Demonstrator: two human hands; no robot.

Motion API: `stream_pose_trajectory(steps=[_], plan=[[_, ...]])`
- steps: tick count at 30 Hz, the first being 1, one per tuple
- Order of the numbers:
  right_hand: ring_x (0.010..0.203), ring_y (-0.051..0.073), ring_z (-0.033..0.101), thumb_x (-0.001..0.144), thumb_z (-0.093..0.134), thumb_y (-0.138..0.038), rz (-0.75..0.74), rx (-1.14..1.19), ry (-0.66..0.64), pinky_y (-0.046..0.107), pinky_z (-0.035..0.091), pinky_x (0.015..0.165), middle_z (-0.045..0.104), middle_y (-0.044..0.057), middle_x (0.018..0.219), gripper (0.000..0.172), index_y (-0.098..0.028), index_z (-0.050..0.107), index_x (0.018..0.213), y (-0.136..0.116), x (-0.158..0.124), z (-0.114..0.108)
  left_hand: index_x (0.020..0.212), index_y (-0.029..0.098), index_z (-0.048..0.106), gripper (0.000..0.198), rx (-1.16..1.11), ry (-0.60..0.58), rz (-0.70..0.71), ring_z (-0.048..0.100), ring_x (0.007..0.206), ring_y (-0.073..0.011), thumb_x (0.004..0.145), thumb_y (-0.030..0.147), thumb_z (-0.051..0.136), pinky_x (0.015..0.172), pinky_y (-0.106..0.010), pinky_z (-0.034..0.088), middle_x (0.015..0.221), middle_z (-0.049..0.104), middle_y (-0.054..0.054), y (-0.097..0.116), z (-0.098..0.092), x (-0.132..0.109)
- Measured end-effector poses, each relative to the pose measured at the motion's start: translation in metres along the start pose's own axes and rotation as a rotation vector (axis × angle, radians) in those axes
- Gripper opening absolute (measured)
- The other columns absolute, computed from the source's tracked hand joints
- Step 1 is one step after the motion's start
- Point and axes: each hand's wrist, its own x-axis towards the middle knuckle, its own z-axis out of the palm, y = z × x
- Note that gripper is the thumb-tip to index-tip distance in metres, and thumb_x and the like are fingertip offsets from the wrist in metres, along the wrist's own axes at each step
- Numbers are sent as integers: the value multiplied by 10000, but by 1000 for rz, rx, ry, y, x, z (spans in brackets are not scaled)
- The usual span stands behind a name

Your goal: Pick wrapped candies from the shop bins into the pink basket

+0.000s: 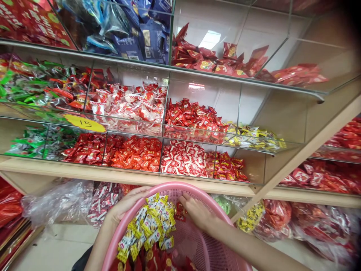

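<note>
A pink plastic basket (173, 186) is tilted in front of the shelves. My left hand (126, 205) is wrapped over its left rim, with the fingertips partly hidden. Inside the basket, my right hand (196, 212) has its fingers closed on small red wrapped candies (179, 211) near the back wall. A heap of yellow and white wrapped candies (155, 222) lies on the basket's left side. Below that heap are larger red packets (158, 259) with orange fruit prints, cut off by the frame's bottom edge.
Glass-fronted shelves hold red candies (194, 118), red and white candies (184, 158), yellow candies (254, 136) and blue packets (152, 39). A yellow price tag (84, 123) reads 15. Clear plastic bags (62, 201) and bagged candies (278, 216) sit beneath the wooden ledge (113, 174).
</note>
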Motion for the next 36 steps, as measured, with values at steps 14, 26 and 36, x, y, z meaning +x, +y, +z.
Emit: stream_pose_trajectory(steps=[14, 26, 36], plan=[[886, 192, 532, 647, 584, -232, 113, 348, -120, 258, 390, 730, 582, 60, 955, 274, -176, 544, 913, 20, -14, 12, 752, 195, 708, 306, -37, -38, 8, 562, 992, -243, 482, 338, 718, 899, -312, 397, 939, 691, -46, 4, 2, -2], [785, 241, 617, 677, 510, -64, -98, -62, -81, 318, 474, 608, 579, 110, 1005, 572, -174, 374, 1222, -17, -10, 19, 888, 187, 687, 343, -13, -55, 19, 564, 997, -229, 569, 311, 699, 894, -290, 396, 1006, 673, -48, -12, -7, 9], [830, 273, 606, 655, 674, -272, 59, -49, -75, 350, 493, 661, 568, 169, 1020, 625, -108, 415, 1199, -8, -15, 26, 901, 181, 684, 341, -22, -80, 49, 551, 1028, -229, 594, 329, 685, 911, -291, 386, 1030, 663, -53, -15, -8, 10]])
